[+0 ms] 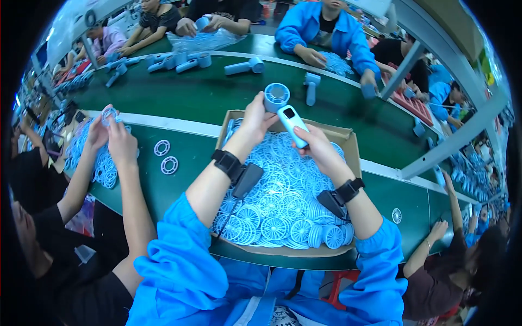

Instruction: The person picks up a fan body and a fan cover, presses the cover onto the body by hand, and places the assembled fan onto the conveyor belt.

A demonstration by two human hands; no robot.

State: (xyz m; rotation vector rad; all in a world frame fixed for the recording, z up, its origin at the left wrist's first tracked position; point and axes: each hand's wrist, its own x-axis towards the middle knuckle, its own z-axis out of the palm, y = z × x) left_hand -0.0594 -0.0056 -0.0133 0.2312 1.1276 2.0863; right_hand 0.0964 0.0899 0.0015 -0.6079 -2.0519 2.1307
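A light-blue handheld fan (292, 125) is up in front of me, above the far edge of a cardboard box (353, 149). My left hand (255, 118) grips the fan by its round head, whose ring-shaped face is turned up. Around the handle, near its lower end, my right hand (322, 150) is closed, its thumb along the top. A small dark oval panel shows on the handle. Below both hands, the box is heaped with round light-blue fan grilles (274, 227), spoked and overlapping. Some fingers of each hand are hidden behind the fan.
Beyond a pale rail runs a green belt (179, 98) carrying several handheld fans (244, 66). One fan (311, 88) lies just past my hands. Two rings (169, 165) and a person handling rings are at left. A single grille (397, 215) and a slanting metal post (443, 144) are at right.
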